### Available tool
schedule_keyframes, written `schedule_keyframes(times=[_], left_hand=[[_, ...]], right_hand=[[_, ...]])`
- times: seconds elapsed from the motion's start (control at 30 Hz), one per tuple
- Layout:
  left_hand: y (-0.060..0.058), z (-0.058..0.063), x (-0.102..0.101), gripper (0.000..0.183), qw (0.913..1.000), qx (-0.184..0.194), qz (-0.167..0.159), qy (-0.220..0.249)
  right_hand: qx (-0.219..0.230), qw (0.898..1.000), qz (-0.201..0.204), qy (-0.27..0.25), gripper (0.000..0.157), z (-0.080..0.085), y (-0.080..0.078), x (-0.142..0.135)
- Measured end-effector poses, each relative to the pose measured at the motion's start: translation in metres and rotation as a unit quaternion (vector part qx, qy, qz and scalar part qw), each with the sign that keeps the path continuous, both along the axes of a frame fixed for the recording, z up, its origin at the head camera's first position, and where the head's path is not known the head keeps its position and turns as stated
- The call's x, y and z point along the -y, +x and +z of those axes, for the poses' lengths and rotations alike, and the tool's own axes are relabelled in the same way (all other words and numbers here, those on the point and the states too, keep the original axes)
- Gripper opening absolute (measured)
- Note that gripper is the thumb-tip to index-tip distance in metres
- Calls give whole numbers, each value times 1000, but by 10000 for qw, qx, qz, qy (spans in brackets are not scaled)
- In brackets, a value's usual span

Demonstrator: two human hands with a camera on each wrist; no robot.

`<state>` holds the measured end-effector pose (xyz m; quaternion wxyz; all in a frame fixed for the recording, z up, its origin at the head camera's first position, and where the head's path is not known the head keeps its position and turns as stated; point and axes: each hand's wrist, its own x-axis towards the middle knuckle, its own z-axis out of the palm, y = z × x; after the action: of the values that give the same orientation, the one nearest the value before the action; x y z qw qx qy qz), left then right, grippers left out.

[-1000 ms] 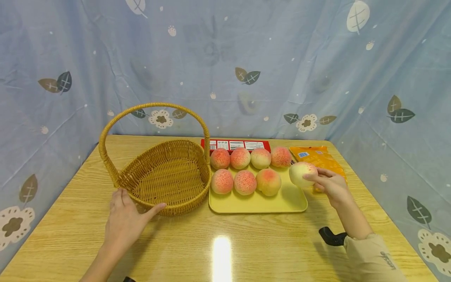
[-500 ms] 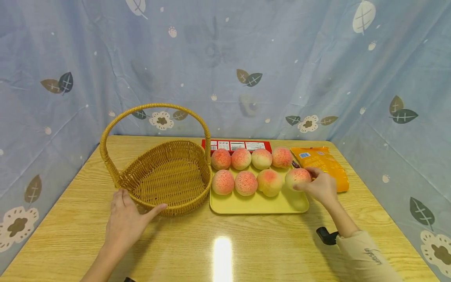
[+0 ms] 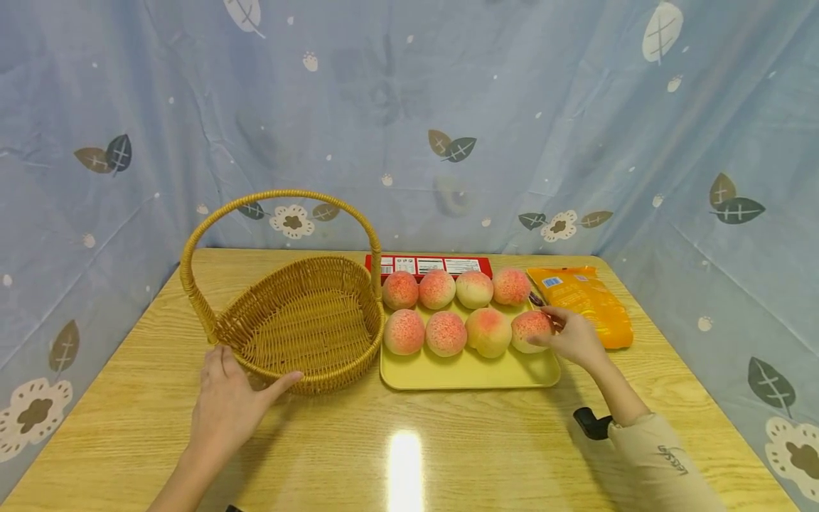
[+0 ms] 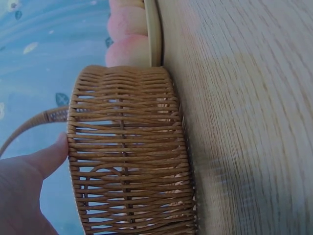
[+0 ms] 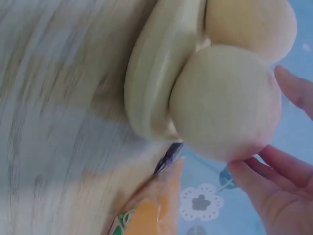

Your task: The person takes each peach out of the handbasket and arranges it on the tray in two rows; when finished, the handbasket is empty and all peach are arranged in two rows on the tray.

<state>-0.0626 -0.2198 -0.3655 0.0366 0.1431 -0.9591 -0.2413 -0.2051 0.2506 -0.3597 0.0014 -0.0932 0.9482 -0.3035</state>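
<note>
A yellow tray (image 3: pixel 470 373) carries two rows of pink-and-cream peaches. My right hand (image 3: pixel 576 338) holds the peach (image 3: pixel 530 330) at the right end of the front row, thumb on its near side and fingers on its far side. In the right wrist view this peach (image 5: pixel 225 103) sits down against the tray's rim, the fingers (image 5: pixel 266 188) touching its surface. My left hand (image 3: pixel 227 409) rests at the front left rim of an empty wicker basket (image 3: pixel 307 327) with a tall arched handle. The left wrist view shows the thumb (image 4: pixel 54 154) against the basket's rim.
Behind the tray lies a red box (image 3: pixel 429 264). An orange packet (image 3: pixel 589 302) lies to the right, close to my right hand. A blue patterned curtain (image 3: pixel 409 142) stands behind and beside the wooden table (image 3: pixel 333 455).
My right hand has moved left and brought the peach down to the end of the front row on the tray, turning its pink side up. The left hand and basket stay put.
</note>
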Motion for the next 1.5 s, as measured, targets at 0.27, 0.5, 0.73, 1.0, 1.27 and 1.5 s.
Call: schedule_keyframes(times=[0.27, 0.5, 0.73, 1.0, 1.27, 1.5], left_hand=[[0, -1, 2, 129, 10000, 12, 8, -14], [-1, -1, 3, 130, 10000, 96, 26, 2], [-4, -3, 5, 129, 10000, 66, -13, -52], [0, -3, 18, 114, 9989, -245, 77, -382], [-11, -1, 30, 77, 9528, -2769, -450, -1163], [-48, 12, 22, 98, 9589, -2158, -890, -1615]], right_hand=[[704, 9965, -66, -456, 78, -3, -3, -6], [547, 9976, -109, -410, 75, -7, -7, -2], [276, 9991, 175, -264, 72, -7, -10, 0], [665, 9970, -306, -249, 81, 0, -9, -16], [-124, 9982, -582, 52, 83, -2, -6, -33], [-1032, 9906, -576, 691, 81, -10, -12, -39]])
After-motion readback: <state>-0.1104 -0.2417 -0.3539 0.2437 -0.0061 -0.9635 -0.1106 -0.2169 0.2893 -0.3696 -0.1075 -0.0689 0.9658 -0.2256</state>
